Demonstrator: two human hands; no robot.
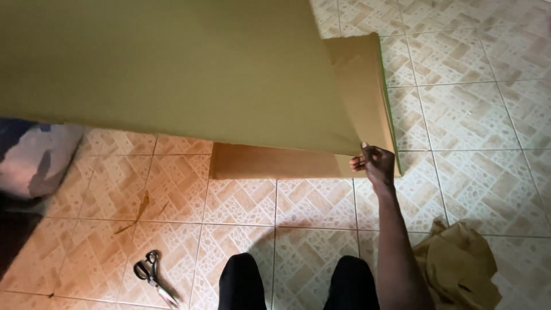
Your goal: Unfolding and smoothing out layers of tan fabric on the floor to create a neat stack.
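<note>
My right hand (372, 163) pinches the lower right corner of a large olive-brown sheet of paper (172, 69), which is lifted off the floor and fills the upper left of the view. Beneath it lies a lighter brown sheet (361, 86) flat on the tiled floor, with a thin green edge along its right side. My left hand is out of sight, hidden behind or beyond the lifted sheet. My knees in black trousers (241, 281) show at the bottom.
A pair of scissors (154, 276) lies on the tiles at lower left. Crumpled brown paper (459, 264) sits at lower right. A patterned cushion or cloth (34, 155) lies at the left edge. A thin brown paper strip (138, 211) rests on the floor.
</note>
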